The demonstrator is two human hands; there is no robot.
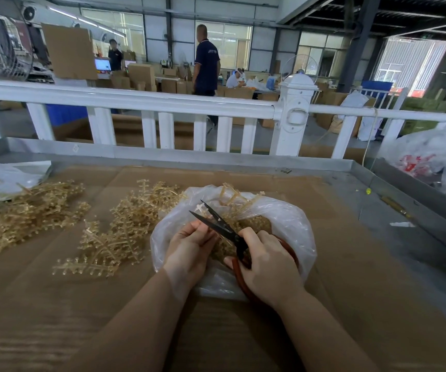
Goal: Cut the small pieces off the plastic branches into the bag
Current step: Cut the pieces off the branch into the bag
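A clear plastic bag (291, 218) lies open on the cardboard-covered table, holding small amber cut pieces and a leftover stem (232, 196) at its far rim. Over the bag my right hand (267, 267) grips red-handled scissors (222, 225), whose black blades stand open. My left hand (189, 248) pinches a short plastic branch (200, 209) whose tip lies between the blades. A pile of uncut amber branches (120, 229) lies left of the bag, and a bigger heap (23, 213) sits at the far left.
A raised metal rim (388, 181) edges the table, with a white fence (146, 103) behind it. Crumpled plastic bags sit at the far right (436, 157) and far left (4, 175). People and cardboard boxes fill the hall beyond.
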